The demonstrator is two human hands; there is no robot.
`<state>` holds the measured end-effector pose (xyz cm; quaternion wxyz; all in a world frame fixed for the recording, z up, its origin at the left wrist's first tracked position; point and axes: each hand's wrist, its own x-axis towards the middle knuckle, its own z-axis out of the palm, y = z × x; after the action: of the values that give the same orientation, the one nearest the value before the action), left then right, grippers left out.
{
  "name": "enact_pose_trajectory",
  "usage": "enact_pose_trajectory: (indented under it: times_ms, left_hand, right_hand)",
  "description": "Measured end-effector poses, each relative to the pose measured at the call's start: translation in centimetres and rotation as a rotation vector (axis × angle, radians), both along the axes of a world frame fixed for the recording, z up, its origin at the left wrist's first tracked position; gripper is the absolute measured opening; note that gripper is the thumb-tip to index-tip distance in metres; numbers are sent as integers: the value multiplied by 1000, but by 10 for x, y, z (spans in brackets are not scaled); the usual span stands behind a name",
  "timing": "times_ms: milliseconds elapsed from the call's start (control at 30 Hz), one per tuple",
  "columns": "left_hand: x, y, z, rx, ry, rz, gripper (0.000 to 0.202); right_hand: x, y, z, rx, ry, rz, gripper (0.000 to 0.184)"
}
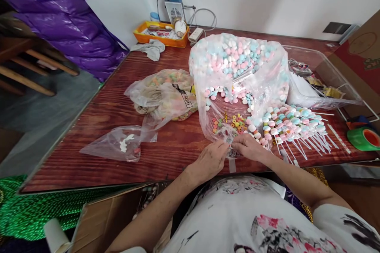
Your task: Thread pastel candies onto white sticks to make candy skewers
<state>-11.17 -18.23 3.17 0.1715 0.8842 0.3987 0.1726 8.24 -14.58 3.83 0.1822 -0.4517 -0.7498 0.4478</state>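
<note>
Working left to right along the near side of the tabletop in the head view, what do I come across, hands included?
Small clear plastic bag, left hand, right hand, pile of white sticks threaded with pastel pieces, roll of green tape.

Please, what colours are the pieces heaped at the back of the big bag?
The pieces are pink, white and light blue, clearest in the head view.

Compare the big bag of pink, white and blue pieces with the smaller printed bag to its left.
Size: the big bag is clearly larger than the printed bag.
Contents: the big bag holds pink, white and pale blue rounded pieces; the printed bag's contents look orange, yellow and green.
Marking: the printed bag carries bold black print; the big bag shows no such lettering.
Shared: both are see-through plastic and sit on the red-brown tabletop.
</note>
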Motion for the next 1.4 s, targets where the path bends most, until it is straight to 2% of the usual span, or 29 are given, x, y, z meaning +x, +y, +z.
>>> enact_pose_trajectory:
  times_ms: [133,200,233,300,333,367,433,500,533,567,600,700,767,800,867,900,967,1033,1133,1233,1300,1400]
  left_hand:
    - [-2,6,-2,94,136,83,23]
    - [-5,9,-2,86,90,107,22]
    - [-7,11,-1,43,19,114,22]
    - [-14,16,2,-131,-207,139,25]
    - [-17,18,4,-264,-339,167,26]
    - [-21,20,5,-428,-462,203,28]
    - [-26,21,8,-786,-644,273,30]
    - [-29,20,9,-1054,-713,280,29]
    - [-29,18,9,-1106,-707,253,30]
    - [-29,16,8,-1086,-681,213,31]
    - [-28,13,7,-994,-636,173,31]
    - [-25,4,1,-473,-385,123,26]
    - [-22,-1,-3,-165,-198,144,23]
    - [-21,-2,-6,-74,-132,156,24]
    - [-22,-1,-11,-4,-102,182,25]
    - [-24,0,-14,-11,-146,204,26]
    - [-26,5,-19,-98,-320,288,26]
    - [-28,8,-22,-294,-560,392,24]
    - [-25,10,-24,-675,-874,536,25]
    - [-21,7,-25,-877,-1037,614,27]
    - [-20,4,-25,-912,-1088,627,27]
    - [-23,1,-22,-946,-1150,642,27]
  right_hand:
    - [-13,11,-9,-106,-33,4,32]
    - [-17,14,-7,-49,-58,17,33]
    - [-17,15,-4,42,-77,26,32]
    - [-15,16,9,330,-130,56,22]
    - [-13,16,16,490,-162,92,18]
    - [-11,16,22,625,-196,133,22]
    - [-8,16,29,797,-244,255,30]
    - [-8,15,25,863,-252,366,28]
    - [-9,13,21,868,-250,406,28]
    - [-10,11,15,858,-253,434,28]
    - [-12,9,9,838,-263,450,28]
    - [-16,7,-2,714,-324,429,27]
    - [-16,12,-1,592,-353,414,26]
    - [-15,18,1,528,-349,419,25]
    - [-11,37,6,427,-308,413,23]
    - [-9,48,8,398,-278,384,24]
    - [-7,69,8,438,-320,179,27]
    - [-11,84,4,547,-481,16,28]
    - [-27,95,-4,625,-623,71,23]
    - [-41,105,-9,607,-643,154,20]
    - [-41,116,-8,528,-563,159,18]
    - [-24,136,-2,343,-165,31,18]
